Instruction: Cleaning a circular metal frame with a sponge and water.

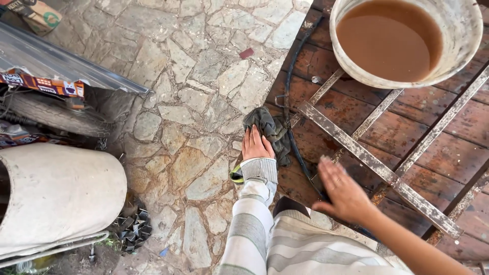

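Two hands work: your left hand [256, 145] presses the dark rag [270, 133] flat; keep your open right hand [344, 193] steady on the rusty panel [407, 132].

Far left corner: a cardboard box [34, 14], brown, with a green ring-shaped mark and a patch of red and blue print on its side, lying tilted on the stone paving and cut off by the frame edge. Left, nearer: a long flat printed carton [43, 84], orange, purple and white, lying across dark clutter beside the metal sheet. Left edge, just below: a crumpled printed wrapper [15, 135], pale with reddish marks, partly hidden.
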